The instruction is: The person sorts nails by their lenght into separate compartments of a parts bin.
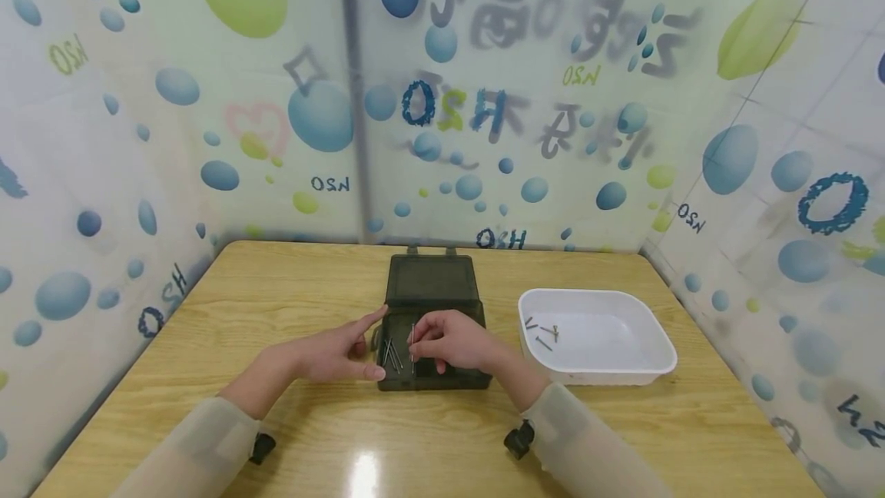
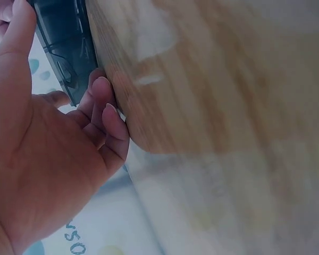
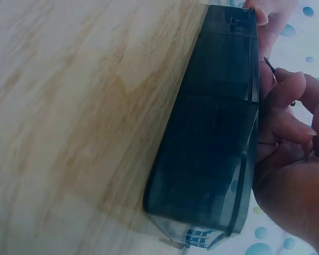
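Note:
A dark green-black plastic box (image 1: 432, 280) lies on the table with its lid folded back. In its left compartment are several long, thin, nail-like metal pieces (image 1: 392, 355). My right hand (image 1: 452, 340) is over the box, thumb and fingertips pinching another thin nail-like metal piece (image 1: 413, 360), which stands nearly upright in the head view. Its dark end (image 3: 269, 66) shows in the right wrist view. My left hand (image 1: 332, 356) lies at the box's left side, thumb on the front left corner, index finger stretched toward the hinge side, the other fingers loosely bent beside the box.
To the right stands a white plastic tray (image 1: 622, 369), with several small metal fasteners (image 1: 544, 343) near its left end, one brass-coloured. Two latches (image 1: 451, 251) stick out from the lid's far edge. Patterned curtains (image 1: 525, 206) stand around the wooden table (image 1: 297, 436).

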A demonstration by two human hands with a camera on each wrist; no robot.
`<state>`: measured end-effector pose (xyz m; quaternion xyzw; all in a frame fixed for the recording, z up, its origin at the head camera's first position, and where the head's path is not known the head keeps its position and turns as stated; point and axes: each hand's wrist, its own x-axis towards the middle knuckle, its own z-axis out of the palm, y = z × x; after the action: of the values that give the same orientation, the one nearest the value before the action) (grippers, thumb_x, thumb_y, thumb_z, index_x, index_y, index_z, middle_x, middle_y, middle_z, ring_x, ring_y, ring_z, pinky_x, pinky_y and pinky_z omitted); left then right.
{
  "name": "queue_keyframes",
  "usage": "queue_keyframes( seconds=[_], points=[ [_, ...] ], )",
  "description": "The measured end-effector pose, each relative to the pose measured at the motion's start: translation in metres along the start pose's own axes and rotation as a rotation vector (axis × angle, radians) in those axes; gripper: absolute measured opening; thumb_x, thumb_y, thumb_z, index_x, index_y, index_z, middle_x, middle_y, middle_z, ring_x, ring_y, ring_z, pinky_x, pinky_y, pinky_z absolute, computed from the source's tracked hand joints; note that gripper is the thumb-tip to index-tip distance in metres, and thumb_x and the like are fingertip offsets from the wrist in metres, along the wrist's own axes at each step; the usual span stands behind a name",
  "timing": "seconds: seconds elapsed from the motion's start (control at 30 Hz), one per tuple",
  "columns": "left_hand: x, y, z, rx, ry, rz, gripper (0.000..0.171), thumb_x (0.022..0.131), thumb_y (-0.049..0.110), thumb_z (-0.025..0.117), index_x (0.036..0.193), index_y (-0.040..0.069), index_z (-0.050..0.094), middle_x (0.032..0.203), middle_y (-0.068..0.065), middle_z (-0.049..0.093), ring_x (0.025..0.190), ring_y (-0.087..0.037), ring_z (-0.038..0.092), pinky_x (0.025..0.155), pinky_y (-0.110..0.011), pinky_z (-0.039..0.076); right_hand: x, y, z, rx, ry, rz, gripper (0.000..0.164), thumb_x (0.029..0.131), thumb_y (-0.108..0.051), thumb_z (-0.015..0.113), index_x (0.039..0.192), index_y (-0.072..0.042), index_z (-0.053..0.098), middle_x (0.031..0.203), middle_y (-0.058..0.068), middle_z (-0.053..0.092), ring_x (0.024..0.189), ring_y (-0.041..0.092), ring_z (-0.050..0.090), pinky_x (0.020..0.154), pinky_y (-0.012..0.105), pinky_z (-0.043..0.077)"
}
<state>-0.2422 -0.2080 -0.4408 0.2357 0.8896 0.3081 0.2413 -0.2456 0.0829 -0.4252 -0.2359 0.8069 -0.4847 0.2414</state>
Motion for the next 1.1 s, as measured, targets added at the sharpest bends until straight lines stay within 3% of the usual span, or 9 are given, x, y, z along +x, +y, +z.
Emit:
queue_keyframes(
  seconds=[0.2,0.43,0.63,0.87,1.03,1.1],
  points=[
    [0.000,0.000,0.000,-0.005,0.003,0.003,0.112,0.101,0.057,0.077,0.179,0.024,0.004,0.114,-0.007,0.058,0.105,-0.021,0.053,0.096,-0.047,0.044,-0.001,0.000,0.000,-0.013,0.003,0.002,0.014,0.105,-0.021,0.076,0.112,-0.009,0.074,0.096,0.005,0.080,0.059,0.013,0.059,0.063,0.029,0.053],
    [-0.001,0.001,0.000,-0.004,-0.004,-0.003,0.112,0.101,0.059,0.076,0.179,0.026,0.003,0.119,-0.006,0.057,0.108,-0.021,0.053,0.099,-0.048,0.044,-0.003,0.003,-0.002,-0.004,-0.001,0.002,0.028,0.106,-0.025,0.075,0.123,-0.003,0.075,0.099,0.001,0.081,0.061,0.014,0.060,0.065,0.029,0.054],
    [-0.001,0.002,0.000,0.017,0.009,0.001,0.114,0.099,0.061,0.076,0.179,0.025,0.004,0.117,-0.006,0.057,0.106,-0.021,0.053,0.097,-0.047,0.044,-0.011,0.009,-0.009,-0.027,0.025,-0.016,0.027,0.107,-0.027,0.074,0.122,-0.005,0.076,0.099,0.000,0.080,0.062,0.015,0.062,0.067,0.032,0.058],
    [-0.001,0.002,0.001,0.006,0.009,0.009,0.114,0.099,0.060,0.077,0.179,0.024,0.004,0.112,-0.007,0.056,0.101,-0.021,0.052,0.092,-0.046,0.042,-0.035,0.010,-0.036,-0.018,0.031,-0.010,0.034,0.108,-0.029,0.072,0.128,-0.001,0.072,0.107,0.008,0.080,0.068,0.016,0.063,0.071,0.039,0.059],
    [-0.002,0.001,0.001,0.002,0.007,0.023,0.115,0.100,0.059,0.077,0.179,0.022,0.003,0.111,-0.008,0.055,0.100,-0.021,0.051,0.091,-0.046,0.042,-0.057,0.014,-0.066,-0.051,0.064,0.008,0.034,0.108,-0.030,0.072,0.127,-0.003,0.073,0.112,0.018,0.078,0.070,0.018,0.060,0.068,0.039,0.055],
    [-0.001,0.000,0.001,-0.001,0.006,0.026,0.115,0.100,0.058,0.077,0.179,0.022,0.003,0.111,-0.007,0.055,0.100,-0.021,0.050,0.091,-0.046,0.041,-0.065,0.016,-0.079,-0.074,0.097,0.022,0.030,0.108,-0.031,0.073,0.124,-0.005,0.075,0.110,0.017,0.078,0.069,0.019,0.059,0.063,0.036,0.053]
  ],
)
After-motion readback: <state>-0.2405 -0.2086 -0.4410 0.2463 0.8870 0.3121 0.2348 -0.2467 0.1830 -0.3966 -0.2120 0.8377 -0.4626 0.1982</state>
